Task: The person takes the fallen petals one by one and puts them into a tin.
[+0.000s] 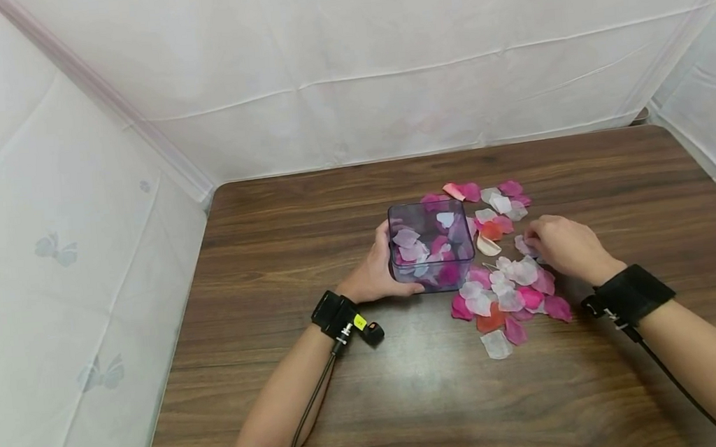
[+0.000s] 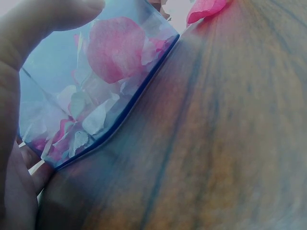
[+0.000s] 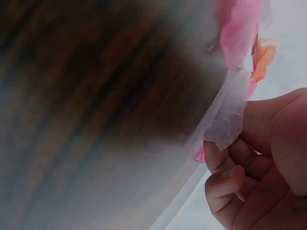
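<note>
My left hand (image 1: 371, 275) grips a see-through purple plastic box (image 1: 433, 264) by its left side, with the thumb along the near wall and the other fingers round the far left side. Pink, white and magenta fabric petals lie inside the box, and in the left wrist view a large pink petal (image 2: 116, 50) shows through its wall. To the right of the box, my right hand (image 1: 567, 245) pinches a pale lilac petal (image 1: 524, 245) between thumb and fingers. The right wrist view shows that petal (image 3: 225, 115) at the fingertips, its other fingers curled.
Loose petals (image 1: 506, 299) lie in a cluster between the box and the right hand, and others (image 1: 500, 202) lie farther back. All are on a brown wood-grain table (image 1: 271, 244). White curtains (image 1: 350, 126) hang behind and at both sides. Each wrist wears a black strap with a cable.
</note>
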### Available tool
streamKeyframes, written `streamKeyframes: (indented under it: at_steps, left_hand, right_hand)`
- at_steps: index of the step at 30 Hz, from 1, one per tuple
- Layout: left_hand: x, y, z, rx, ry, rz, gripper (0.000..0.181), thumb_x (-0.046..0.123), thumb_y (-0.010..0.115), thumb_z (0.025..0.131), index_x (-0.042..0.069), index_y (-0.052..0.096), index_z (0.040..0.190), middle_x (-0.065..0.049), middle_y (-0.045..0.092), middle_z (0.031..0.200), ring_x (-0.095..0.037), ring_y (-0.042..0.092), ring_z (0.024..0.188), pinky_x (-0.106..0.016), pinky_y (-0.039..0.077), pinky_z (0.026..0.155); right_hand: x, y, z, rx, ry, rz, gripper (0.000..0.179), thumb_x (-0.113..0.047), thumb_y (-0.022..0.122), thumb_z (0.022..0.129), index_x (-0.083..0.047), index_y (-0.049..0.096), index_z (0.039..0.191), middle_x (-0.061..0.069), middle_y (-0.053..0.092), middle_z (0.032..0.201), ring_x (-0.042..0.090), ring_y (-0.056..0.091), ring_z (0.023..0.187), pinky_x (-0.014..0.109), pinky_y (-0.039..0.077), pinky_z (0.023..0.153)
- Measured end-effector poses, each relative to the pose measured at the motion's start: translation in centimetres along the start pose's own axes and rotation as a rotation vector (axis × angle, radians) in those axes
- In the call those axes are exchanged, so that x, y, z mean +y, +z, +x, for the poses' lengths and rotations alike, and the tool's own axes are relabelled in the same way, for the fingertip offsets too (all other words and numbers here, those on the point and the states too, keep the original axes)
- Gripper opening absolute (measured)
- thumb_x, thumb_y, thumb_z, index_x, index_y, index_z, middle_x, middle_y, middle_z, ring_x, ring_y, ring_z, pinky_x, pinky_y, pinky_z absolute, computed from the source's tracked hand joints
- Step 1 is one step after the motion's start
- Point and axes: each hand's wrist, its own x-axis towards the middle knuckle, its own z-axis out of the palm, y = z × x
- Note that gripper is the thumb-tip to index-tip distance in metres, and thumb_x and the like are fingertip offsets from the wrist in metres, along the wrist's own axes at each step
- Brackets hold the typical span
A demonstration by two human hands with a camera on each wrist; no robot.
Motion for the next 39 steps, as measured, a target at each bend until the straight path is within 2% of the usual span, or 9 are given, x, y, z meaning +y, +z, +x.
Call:
streamKeyframes:
  at_steps: [9,16,20,24,31,34,35,39]
  left_hand:
    - [0.1,0.0,0.0,-0.007,0.002,-0.011,0.126,0.017,0.095,0.066,0.010,0.005,0.154,-0.008,0.033,0.144,-0.018,0.039,0.132,-0.036,0.032,0.114]
    - [0.0,0.0,0.1,-0.006,-0.002,-0.010,0.126,0.017,0.095,0.066,0.009,0.005,0.154,-0.007,0.033,0.145,-0.017,0.039,0.132,-0.035,0.032,0.114]
    - [-0.1,-0.1,-0.1,-0.007,-0.028,-0.023,0.125,0.020,0.095,0.068,0.012,0.004,0.155,-0.007,0.033,0.145,-0.017,0.038,0.132,-0.037,0.033,0.113]
    - [-0.2,-0.2,-0.4,-0.011,-0.053,-0.039,0.125,0.021,0.094,0.069,0.015,0.004,0.155,-0.006,0.032,0.145,-0.018,0.038,0.132,-0.039,0.033,0.113]
    - [0.2,-0.2,-0.4,-0.011,-0.055,-0.048,0.124,0.019,0.093,0.070,0.015,0.004,0.155,-0.007,0.033,0.145,-0.019,0.038,0.133,-0.039,0.033,0.114]
    - [0.1,-0.2,-0.2,-0.009,-0.054,-0.039,0.124,0.019,0.094,0.069,0.014,0.004,0.155,-0.007,0.033,0.145,-0.019,0.038,0.133,-0.039,0.033,0.113]
    - [-0.5,-0.1,-0.1,-0.006,-0.049,-0.027,0.124,0.022,0.094,0.069,0.016,0.004,0.155,-0.005,0.033,0.145,-0.017,0.038,0.132,-0.037,0.033,0.113]
    - [-0.4,0.2,0.1,-0.005,-0.042,-0.006,0.124,0.022,0.094,0.068,0.014,0.005,0.154,-0.005,0.033,0.144,-0.016,0.039,0.130,-0.036,0.034,0.112]
  right_hand:
    - [-0.3,-1.1,-0.1,0.049,0.027,0.036,0.009,-0.004,0.069,0.092,0.005,0.069,0.096,0.013,0.063,0.085,0.025,0.056,0.071,0.046,0.053,0.062]
    - [-1.4,-2.9,0.2,0.188,-0.048,0.034,0.011,-0.003,0.072,0.091,0.005,0.066,0.096,0.015,0.062,0.085,0.026,0.055,0.071,0.045,0.050,0.057]
    - [-3.5,-4.0,0.8,0.255,-0.084,0.022,0.012,-0.004,0.072,0.091,0.004,0.066,0.097,0.015,0.062,0.087,0.028,0.056,0.075,0.047,0.051,0.060]
    - [-6.3,-5.2,1.6,0.304,-0.123,0.027,0.010,-0.003,0.072,0.091,0.002,0.065,0.097,0.013,0.062,0.088,0.027,0.055,0.077,0.044,0.051,0.061]
    - [-11.1,-6.2,3.4,0.339,-0.246,0.069,0.011,-0.005,0.075,0.090,0.000,0.068,0.097,0.010,0.063,0.089,0.024,0.055,0.077,0.040,0.055,0.062]
    - [-12.2,-5.9,4.1,0.348,-0.299,0.074,0.010,-0.005,0.074,0.091,0.001,0.068,0.096,0.010,0.062,0.087,0.024,0.055,0.077,0.038,0.053,0.059]
    - [-12.5,-5.8,4.4,0.344,-0.309,0.076,0.009,-0.004,0.074,0.091,0.001,0.068,0.096,0.011,0.061,0.087,0.024,0.055,0.077,0.037,0.052,0.059]
    - [-12.9,-5.1,5.0,0.309,-0.321,0.060,0.009,-0.006,0.071,0.093,0.001,0.068,0.097,0.011,0.061,0.087,0.025,0.056,0.078,0.036,0.052,0.059]
